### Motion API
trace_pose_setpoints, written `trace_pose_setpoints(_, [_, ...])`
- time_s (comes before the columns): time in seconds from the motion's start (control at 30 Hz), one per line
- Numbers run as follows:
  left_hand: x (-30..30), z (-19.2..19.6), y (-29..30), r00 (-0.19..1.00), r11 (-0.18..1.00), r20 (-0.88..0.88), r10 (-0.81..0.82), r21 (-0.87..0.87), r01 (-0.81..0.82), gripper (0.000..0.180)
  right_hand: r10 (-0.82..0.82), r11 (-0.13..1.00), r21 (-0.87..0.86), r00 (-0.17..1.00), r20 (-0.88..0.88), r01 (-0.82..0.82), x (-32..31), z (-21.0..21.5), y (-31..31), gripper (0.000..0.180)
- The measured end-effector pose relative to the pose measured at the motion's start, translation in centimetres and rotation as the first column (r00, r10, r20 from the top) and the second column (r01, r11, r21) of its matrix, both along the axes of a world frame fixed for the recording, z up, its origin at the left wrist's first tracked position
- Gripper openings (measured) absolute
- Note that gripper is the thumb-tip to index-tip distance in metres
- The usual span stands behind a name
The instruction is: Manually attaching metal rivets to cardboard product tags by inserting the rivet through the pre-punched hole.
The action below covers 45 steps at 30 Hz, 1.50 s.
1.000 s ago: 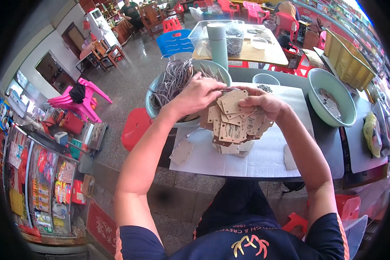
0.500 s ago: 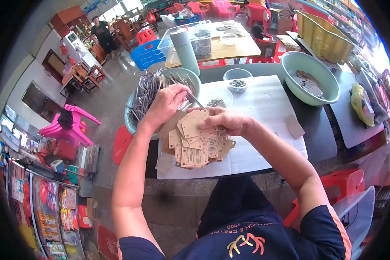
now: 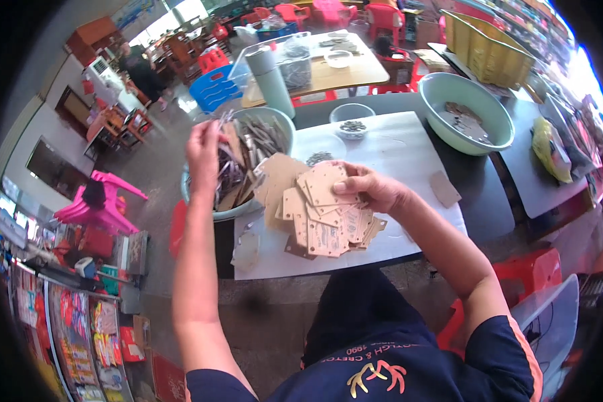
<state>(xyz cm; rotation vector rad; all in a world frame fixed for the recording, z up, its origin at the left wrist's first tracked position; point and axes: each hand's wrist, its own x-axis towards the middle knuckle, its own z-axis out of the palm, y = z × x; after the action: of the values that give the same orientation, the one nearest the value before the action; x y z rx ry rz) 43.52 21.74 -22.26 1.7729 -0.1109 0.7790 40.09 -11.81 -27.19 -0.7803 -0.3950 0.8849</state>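
Observation:
My right hand (image 3: 370, 189) presses on a spread stack of thin brown cut-out boards (image 3: 323, 213) lying on a white sheet (image 3: 395, 144) over the dark table. My left hand (image 3: 204, 151) is raised over a pale green bowl (image 3: 283, 119) full of thin brown and grey strips (image 3: 248, 154), fingers pinched on a few strips. One loose brown piece (image 3: 443, 188) lies to the right of my right hand, another (image 3: 246, 250) near the sheet's front left corner.
A small clear bowl (image 3: 352, 115) of dark bits and a large green basin (image 3: 461, 110) holding flat pieces stand further back. A grey-green cylinder (image 3: 271, 80) rises behind the strip bowl. A yellow crate (image 3: 487, 45), red chairs and a pink chair (image 3: 94, 204) surround the table.
My left hand left the board stack and went up and left into the strip bowl. My right hand stays on the boards. The view has swung slightly.

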Motion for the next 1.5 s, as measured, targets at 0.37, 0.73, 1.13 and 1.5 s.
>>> trace_pose_setpoints(0.37, [1.3,-4.0,8.3,0.911,0.461,0.037,0.412,0.854,-0.243,0.047,-0.112,0.615,-0.317,0.478,0.871,0.722,4.9,7.4,-14.8,0.058])
trace_pose_setpoints(0.73, [-0.8,-3.0,4.4,0.916,0.417,0.169,0.363,0.850,-0.322,0.031,0.867,0.125,0.124,-0.169,0.469,0.984,4.3,-2.6,-9.3,0.034])
trace_pose_setpoints(1.13, [-12.6,-2.4,-11.3,0.957,0.534,-0.019,-0.289,0.826,0.178,0.029,0.722,0.298,-0.527,0.173,0.670,0.796,3.0,1.0,-13.3,0.073])
trace_pose_setpoints(1.5, [-14.0,-8.2,-12.6,0.972,0.545,-0.213,-0.101,0.805,0.233,0.054,0.316,0.505,-0.241,0.083,0.945,0.829,0.2,2.0,-8.8,0.017])
